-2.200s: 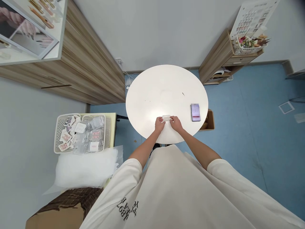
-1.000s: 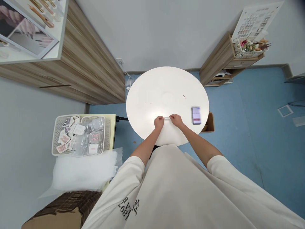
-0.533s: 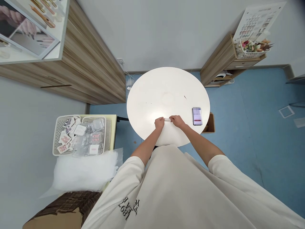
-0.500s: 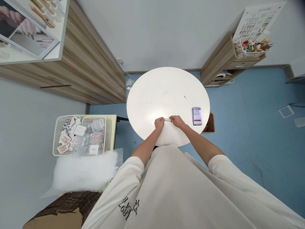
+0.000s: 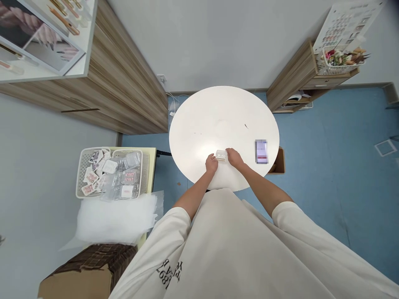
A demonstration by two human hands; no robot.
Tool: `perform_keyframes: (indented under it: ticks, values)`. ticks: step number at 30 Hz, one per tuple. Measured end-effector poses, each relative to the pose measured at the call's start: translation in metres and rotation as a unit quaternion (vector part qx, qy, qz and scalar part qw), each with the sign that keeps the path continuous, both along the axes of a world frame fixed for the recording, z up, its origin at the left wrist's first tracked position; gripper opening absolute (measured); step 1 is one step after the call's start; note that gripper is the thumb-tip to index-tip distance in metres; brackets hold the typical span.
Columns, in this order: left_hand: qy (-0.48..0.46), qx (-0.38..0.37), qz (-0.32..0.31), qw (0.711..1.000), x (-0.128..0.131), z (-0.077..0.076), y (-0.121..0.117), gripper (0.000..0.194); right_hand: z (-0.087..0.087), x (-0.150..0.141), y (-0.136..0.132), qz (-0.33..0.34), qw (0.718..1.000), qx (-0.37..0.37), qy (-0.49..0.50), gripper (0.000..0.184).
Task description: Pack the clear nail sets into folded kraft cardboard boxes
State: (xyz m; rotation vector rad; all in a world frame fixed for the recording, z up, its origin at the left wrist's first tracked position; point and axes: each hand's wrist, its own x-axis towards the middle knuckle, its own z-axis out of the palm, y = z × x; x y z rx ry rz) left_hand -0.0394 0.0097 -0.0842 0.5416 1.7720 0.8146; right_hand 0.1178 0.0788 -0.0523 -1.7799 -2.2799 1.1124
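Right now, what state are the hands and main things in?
Clear case: held; too small to tell whether open.
Right hand: gripping the case's right side.
Left hand: at its left edge, contact unclear.
Phone: lying flat, screen lit.
Card basket: uncovered, filled.
Drawer: shut.
Cardboard box: open-topped.

Hands [image 5: 212, 164] apart, forearms [image 5: 195, 190] angled inward

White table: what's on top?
A phone-like device near the right edge of the white table, small dark marks. A clear case is between the left hand and right hand, perhaps raised. What's beneath hands and device is hidden.
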Motion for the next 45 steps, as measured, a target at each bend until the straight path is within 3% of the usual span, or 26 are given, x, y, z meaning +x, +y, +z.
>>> perform_keyframes:
  ticks: [5,9,19,27,32,37,41,45]
  values:
    - [0.007,0.019,-0.037,0.999,-0.004,-0.02,-0.009,0.063,-0.022,-0.003,-0.004,-0.111,0.989,-0.036,0.093,0.053]
    - [0.023,0.03,-0.067,0.997,-0.009,-0.019,-0.016,0.059,-0.031,0.0,-0.018,-0.151,0.977,-0.082,0.125,0.064]
    - [0.049,0.008,-0.111,0.993,-0.018,-0.002,-0.037,0.054,-0.036,0.01,-0.071,-0.182,0.97,-0.095,0.132,0.04]
    - [0.015,0.025,-0.137,0.99,-0.012,-0.001,-0.028,0.055,-0.04,0.004,-0.067,-0.166,0.97,-0.087,0.155,0.042]
    - [0.028,0.009,-0.162,0.986,-0.012,0.008,-0.022,0.055,-0.032,0.004,-0.06,-0.146,0.972,-0.101,0.152,0.046]
    - [0.036,0.004,-0.161,0.986,-0.022,0.023,-0.028,0.049,-0.009,0.014,-0.062,-0.157,0.973,-0.101,0.135,0.046]
    - [0.052,0.009,-0.137,0.989,-0.031,0.039,-0.034,0.045,0.007,0.029,-0.061,-0.163,0.974,-0.091,0.129,0.043]
    - [0.074,0.022,-0.093,0.993,-0.036,0.053,-0.048,0.042,0.012,0.041,-0.059,-0.144,0.976,-0.084,0.136,0.042]
